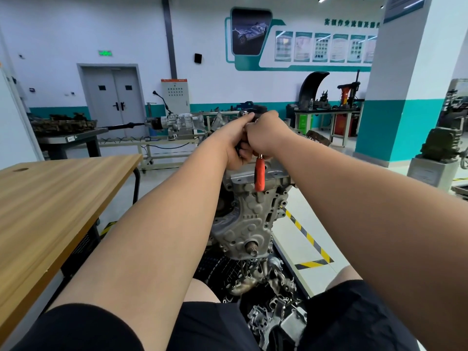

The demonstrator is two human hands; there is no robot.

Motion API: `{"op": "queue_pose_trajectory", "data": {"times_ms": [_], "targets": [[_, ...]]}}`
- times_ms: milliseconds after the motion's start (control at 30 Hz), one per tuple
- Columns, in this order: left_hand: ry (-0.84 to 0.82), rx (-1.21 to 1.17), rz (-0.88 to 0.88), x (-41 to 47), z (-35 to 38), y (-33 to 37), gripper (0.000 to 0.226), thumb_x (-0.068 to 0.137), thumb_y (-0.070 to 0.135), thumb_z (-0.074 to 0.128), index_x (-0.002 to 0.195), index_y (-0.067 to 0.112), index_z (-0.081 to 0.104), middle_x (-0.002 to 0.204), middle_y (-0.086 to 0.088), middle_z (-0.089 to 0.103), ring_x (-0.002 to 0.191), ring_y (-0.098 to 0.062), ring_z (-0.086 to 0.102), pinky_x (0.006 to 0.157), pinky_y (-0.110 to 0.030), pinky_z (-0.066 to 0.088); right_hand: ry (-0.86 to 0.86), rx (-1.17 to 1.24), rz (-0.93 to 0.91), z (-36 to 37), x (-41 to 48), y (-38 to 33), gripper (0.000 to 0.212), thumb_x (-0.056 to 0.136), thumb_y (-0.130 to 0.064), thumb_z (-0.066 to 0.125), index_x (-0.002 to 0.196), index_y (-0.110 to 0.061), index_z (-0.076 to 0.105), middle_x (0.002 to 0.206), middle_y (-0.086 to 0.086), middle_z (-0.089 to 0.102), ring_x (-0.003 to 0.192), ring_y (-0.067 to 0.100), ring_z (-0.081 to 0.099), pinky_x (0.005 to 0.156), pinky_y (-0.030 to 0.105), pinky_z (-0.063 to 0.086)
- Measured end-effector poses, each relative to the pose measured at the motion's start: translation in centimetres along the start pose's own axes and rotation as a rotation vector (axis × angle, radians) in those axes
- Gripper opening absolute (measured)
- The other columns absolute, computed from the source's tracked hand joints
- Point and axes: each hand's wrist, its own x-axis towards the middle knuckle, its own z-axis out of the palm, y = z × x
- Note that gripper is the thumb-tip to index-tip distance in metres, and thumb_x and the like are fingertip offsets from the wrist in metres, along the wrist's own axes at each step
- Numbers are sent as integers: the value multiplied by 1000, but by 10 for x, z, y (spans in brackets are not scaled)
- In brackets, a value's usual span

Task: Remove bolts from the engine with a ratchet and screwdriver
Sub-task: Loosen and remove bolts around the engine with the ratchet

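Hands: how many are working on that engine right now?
2. The left hand grips a dark part at the top of the engine; the right hand, touching it, seems to hold the orange-handled tool, whose handle hangs below. No others show.

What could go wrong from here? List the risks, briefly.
1. The left hand and right hand crowd the orange-handled tool atop the engine; a slip could drive knuckles into bare metal.
2. The bolt is hidden; once freed, it could drop among the loose parts below.
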Motion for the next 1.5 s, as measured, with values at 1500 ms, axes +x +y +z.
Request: {"op": "queue_pose_trajectory", "data": {"times_ms": [1500], "targets": [[55,43,70,4,0,-7,26,92,50,59,78,28,55,60,7,41,45,-8,32,32,-15,21,-145,-295,-92,-3,10,-11,39,105,-24,34,136,-5,46,141,13,46,113,30,48,86,36,33]]}}
